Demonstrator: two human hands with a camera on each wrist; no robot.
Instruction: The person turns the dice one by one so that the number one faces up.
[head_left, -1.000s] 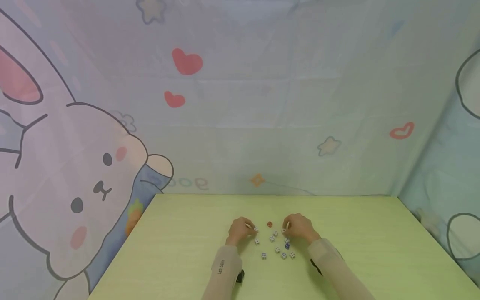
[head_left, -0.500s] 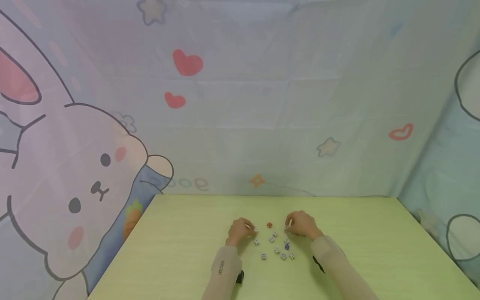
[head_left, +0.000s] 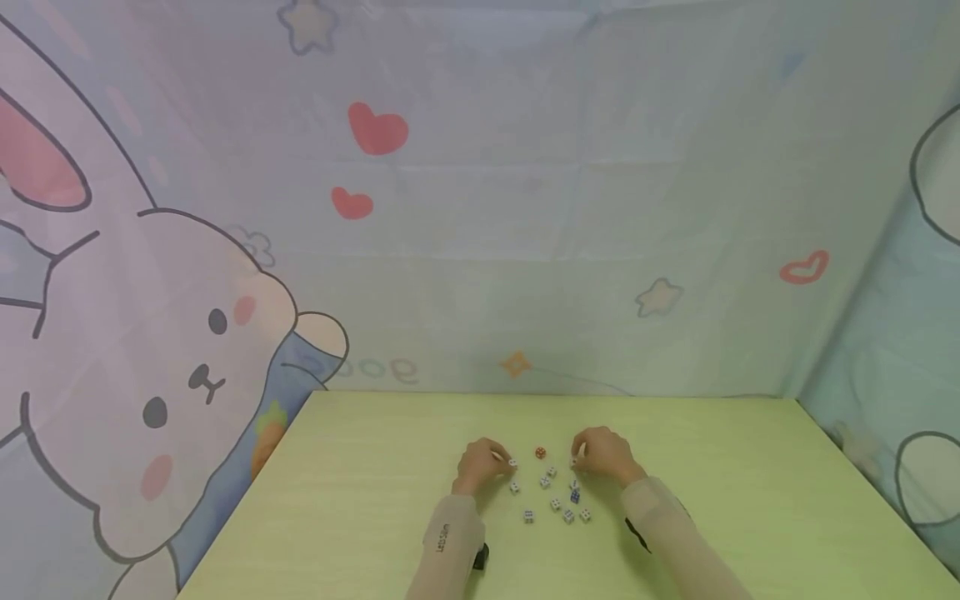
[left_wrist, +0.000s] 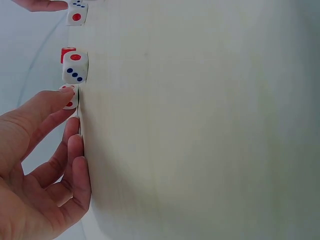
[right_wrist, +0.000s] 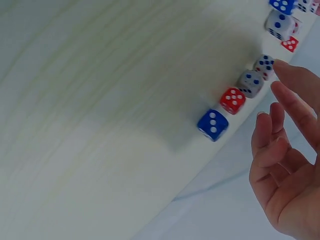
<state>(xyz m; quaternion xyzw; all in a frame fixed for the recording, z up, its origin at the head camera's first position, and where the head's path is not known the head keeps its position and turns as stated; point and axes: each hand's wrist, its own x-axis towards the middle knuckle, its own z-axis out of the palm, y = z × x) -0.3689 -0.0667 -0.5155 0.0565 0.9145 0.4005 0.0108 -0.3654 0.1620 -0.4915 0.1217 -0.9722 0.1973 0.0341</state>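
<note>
My left hand pinches a small white die between thumb and forefinger at the table's left of the scatter. The other fingers curl loosely and rest on the tabletop. Opposite, my right hand holds a white die by its edge with thumb and forefinger. That die stands at the end of a row with a greyish-white die, a red die and a blue die. The hand hides this row in the head view.
Between the hands lie a red die, a dark blue die and several white dice, one white die nearest the front. The pale yellow-green table meets a printed cloth backdrop behind.
My right hand has shifted slightly to the right with its white die, first rising, then lowering a little. My left hand stays in place on its die.
</note>
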